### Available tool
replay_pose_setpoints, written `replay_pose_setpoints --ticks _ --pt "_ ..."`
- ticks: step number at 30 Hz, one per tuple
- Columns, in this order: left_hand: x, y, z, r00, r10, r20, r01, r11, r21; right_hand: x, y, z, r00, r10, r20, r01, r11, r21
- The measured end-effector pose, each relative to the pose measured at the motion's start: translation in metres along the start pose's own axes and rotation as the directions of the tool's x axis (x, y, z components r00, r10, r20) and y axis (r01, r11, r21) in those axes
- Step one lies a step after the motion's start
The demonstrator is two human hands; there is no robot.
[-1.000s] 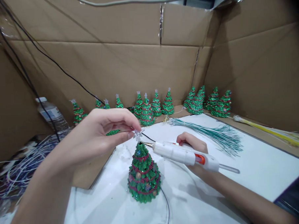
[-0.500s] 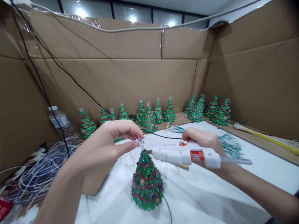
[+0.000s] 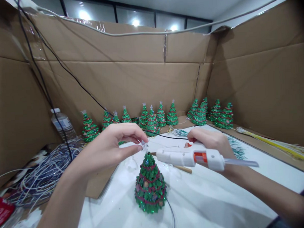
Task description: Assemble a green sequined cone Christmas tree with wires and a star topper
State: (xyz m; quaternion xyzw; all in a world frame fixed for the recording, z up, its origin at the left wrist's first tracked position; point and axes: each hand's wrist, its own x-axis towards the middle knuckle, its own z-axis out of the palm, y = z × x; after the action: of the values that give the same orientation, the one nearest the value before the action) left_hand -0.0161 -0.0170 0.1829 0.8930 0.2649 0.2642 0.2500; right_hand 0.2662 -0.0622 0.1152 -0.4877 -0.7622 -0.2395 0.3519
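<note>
A small green glittery Christmas tree (image 3: 150, 186) with red garlands stands on the white table (image 3: 221, 198) in front of me. My left hand (image 3: 113, 146) pinches a tiny clear star (image 3: 144, 145) just above the tree's tip. My right hand (image 3: 211, 143) grips a white hot glue gun (image 3: 194, 156) with an orange trigger. Its nozzle points left and sits right beside the treetop. A thin black wire (image 3: 171, 214) trails from the tree's base.
Several finished trees (image 3: 152, 117) line the back cardboard wall (image 3: 130, 78). Green wires (image 3: 234, 145) and yellow wires (image 3: 276, 142) lie at the right. A water bottle (image 3: 63, 124) and a tangle of white cables (image 3: 36, 176) sit at the left. A black cord (image 3: 72, 80) hangs across the wall.
My right hand has raised the glue gun to level, its nozzle staying by the treetop. My left hand keeps the star just above the tip. The view tilted upward.
</note>
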Motion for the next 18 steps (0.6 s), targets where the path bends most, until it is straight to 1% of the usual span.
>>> replay_pose_setpoints --ticks 5,11,18 --pt "0.0 0.0 -0.001 1.0 0.014 -0.002 -0.014 1.0 0.013 0.004 -0.002 -0.002 0.999 -0.039 -0.001 0.039 0.997 -0.066" --pt "0.0 0.0 0.0 1.0 -0.003 0.003 0.003 1.0 -0.007 0.008 -0.009 -0.01 0.992 -0.119 -0.043 0.111 0.98 -0.166" --pt "-0.001 -0.001 -0.001 1.0 -0.01 0.004 0.01 1.0 -0.016 0.013 -0.011 -0.019 0.984 -0.176 -0.036 0.163 0.958 -0.235"
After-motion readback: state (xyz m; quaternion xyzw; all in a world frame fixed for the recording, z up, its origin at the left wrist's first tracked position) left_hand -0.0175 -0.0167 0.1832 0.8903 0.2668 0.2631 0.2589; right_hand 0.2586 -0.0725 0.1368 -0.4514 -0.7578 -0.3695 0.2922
